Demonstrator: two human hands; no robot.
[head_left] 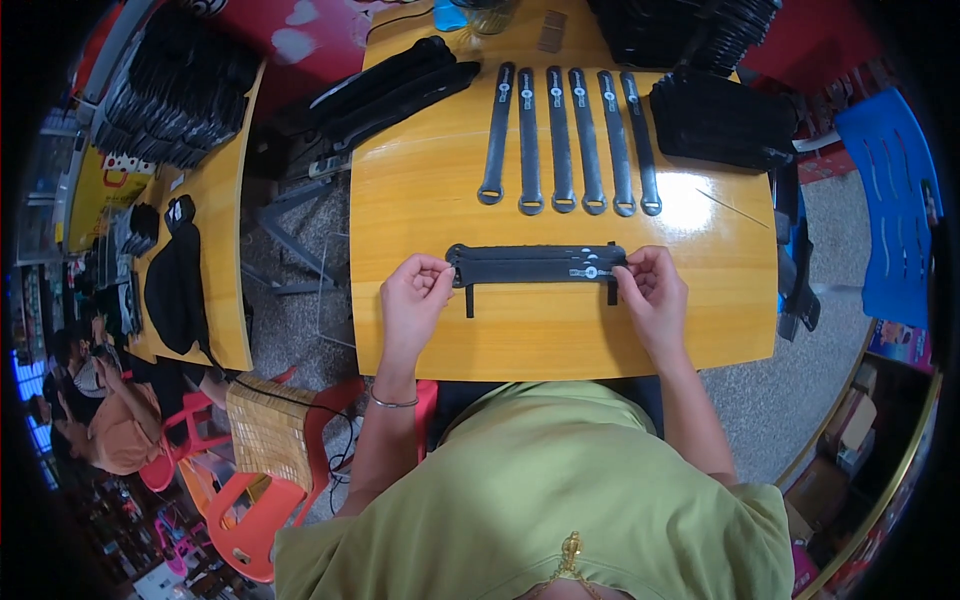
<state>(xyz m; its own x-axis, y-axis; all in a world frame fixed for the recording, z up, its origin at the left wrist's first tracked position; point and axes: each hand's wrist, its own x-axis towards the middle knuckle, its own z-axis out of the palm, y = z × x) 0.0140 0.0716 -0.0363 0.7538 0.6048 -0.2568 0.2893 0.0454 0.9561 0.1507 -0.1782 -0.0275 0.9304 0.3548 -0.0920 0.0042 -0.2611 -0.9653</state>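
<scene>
A flat stack of black straps (540,266) lies crosswise on the table in front of me, with rounded slotted ends at its left and pale print near its right end. My left hand (418,292) pinches the stack's left end between thumb and fingers. At the opposite end my right hand (655,292) is closed in a similar pinch. Beneath the stack run two short dark strips; the left strip (470,302) sticks out toward me, and the right strip (612,295) shows beside my right fingers. Farther back, several single black straps (560,140) lie side by side, slotted ends nearest me.
Long black bundles (400,95) rest at the table's back left. A black pile (720,120) and stacked black goods (690,30) occupy the back right. Left of me stands another table (235,290) bearing black stacks. A blue chair (895,200) is at right, red-orange chairs (245,515) at left.
</scene>
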